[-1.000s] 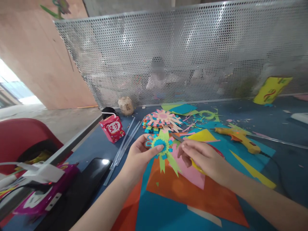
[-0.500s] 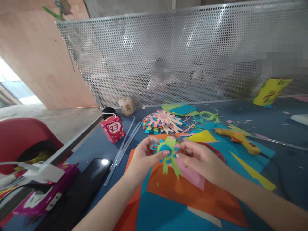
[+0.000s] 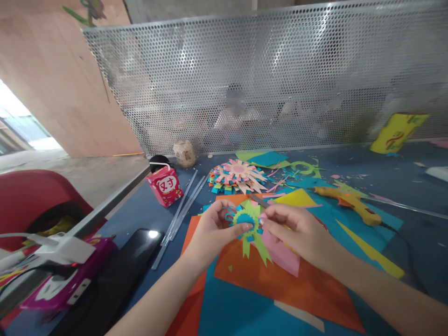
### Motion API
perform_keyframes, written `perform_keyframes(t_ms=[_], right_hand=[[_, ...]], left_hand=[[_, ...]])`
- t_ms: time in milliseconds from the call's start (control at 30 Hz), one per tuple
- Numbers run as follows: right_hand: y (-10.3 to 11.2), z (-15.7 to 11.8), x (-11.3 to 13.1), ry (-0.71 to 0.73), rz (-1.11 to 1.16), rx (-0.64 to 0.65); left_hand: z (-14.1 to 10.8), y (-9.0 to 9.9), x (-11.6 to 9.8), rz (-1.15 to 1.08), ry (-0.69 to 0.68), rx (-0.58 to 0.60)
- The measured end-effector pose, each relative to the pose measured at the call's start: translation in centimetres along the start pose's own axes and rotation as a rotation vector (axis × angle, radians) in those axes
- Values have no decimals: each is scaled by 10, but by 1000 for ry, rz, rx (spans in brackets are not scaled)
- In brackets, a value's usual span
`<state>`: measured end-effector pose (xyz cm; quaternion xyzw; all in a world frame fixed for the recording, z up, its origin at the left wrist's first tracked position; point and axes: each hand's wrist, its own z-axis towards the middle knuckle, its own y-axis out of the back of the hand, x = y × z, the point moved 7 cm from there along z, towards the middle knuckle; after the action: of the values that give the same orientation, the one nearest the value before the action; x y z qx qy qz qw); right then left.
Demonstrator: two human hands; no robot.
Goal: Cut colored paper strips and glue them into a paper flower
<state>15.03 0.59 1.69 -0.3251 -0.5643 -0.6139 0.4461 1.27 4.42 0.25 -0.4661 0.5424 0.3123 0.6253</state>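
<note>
Pinching the green-and-blue paper rosette (image 3: 242,216) above an orange sheet (image 3: 273,289) with left-hand (image 3: 213,228) fingers; nipping its right edge with the right hand (image 3: 294,224), possibly holding scissors (image 3: 258,200) too. Already bearing tails (image 3: 261,247), likely leaving blue edge loops (image 3: 229,213) unfinished; working before finished-looking rosettes (image 3: 238,171).

Between the left hand (image 3: 215,231) and the right hand (image 3: 294,228), the rosette (image 3: 245,218) has a blue centre and a toothed green ring. The scissors (image 3: 258,201) in the right hand have a grey blade. Below the hands, the sheet (image 3: 280,289) is orange; to their right, the glue gun (image 3: 359,205) is mostly yellow; to their left, the box (image 3: 165,185) is red.
</note>
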Motion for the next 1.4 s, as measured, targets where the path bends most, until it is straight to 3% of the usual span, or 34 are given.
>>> perform_keyframes(t_ms=[167,400,533,700,800,933,1100,1400], right_hand=[[4,1,6,28,-73,-31],[13,4,3,-25,63,-79],[22,5,7,15,36,-153],[21,8,-1,27,17,-128],[12,11,-9,93,-240,-68],[-12,9,-10,325,-756,64],[-35,3,-11,562,-1105,89],[-48,16,-15,629,-1261,6]], left_hand=[[0,0,2,7,-8,3],[3,3,2,-30,-24,17],[5,5,2,-34,-59,18],[5,15,-8,5,-134,-89],[6,30,-14,32,-141,-232],[6,42,-11,-30,-67,-337],[6,34,-4,-196,23,-286],[10,31,-3,-272,-48,-184]])
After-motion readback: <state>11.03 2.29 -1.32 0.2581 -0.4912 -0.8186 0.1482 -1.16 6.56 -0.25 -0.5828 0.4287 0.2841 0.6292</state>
